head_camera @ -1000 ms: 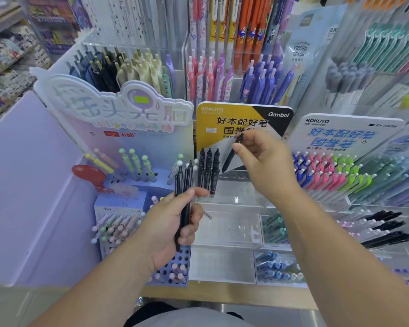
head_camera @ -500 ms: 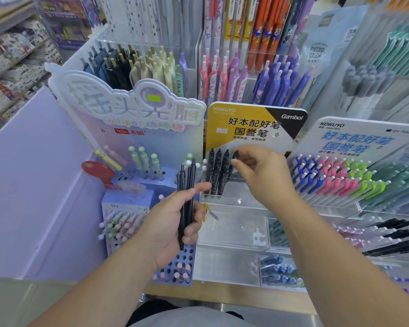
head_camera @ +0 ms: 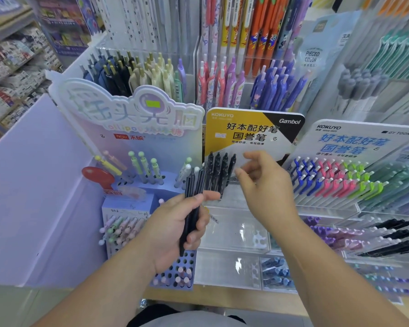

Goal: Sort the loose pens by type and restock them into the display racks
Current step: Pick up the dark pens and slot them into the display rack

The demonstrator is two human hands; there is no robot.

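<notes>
Fingers [head_camera: 195,240] of the left hand [head_camera: 172,230] curl round a bundle of black pens [head_camera: 193,182]. The thumb presses across the front, and the pens stand nearly upright with their tops fanning a little above the fist. The right hand [head_camera: 269,192] hovers just to the right, its fingers [head_camera: 247,173] loosely spread, slightly bent and holding nothing.

Just beside those fingertips, a row of matching black pens [head_camera: 219,171] stands in the clear rack [head_camera: 234,230] under a yellow and black Kokuyo sign [head_camera: 246,131]. Further right, blue, pink and green pens [head_camera: 328,178] fill a second rack below a white Kokuyo sign [head_camera: 354,142]. On the left is a pastel lollipop-pen display [head_camera: 132,116], and a blue holed stand [head_camera: 184,263] sits beneath the left hand.
</notes>
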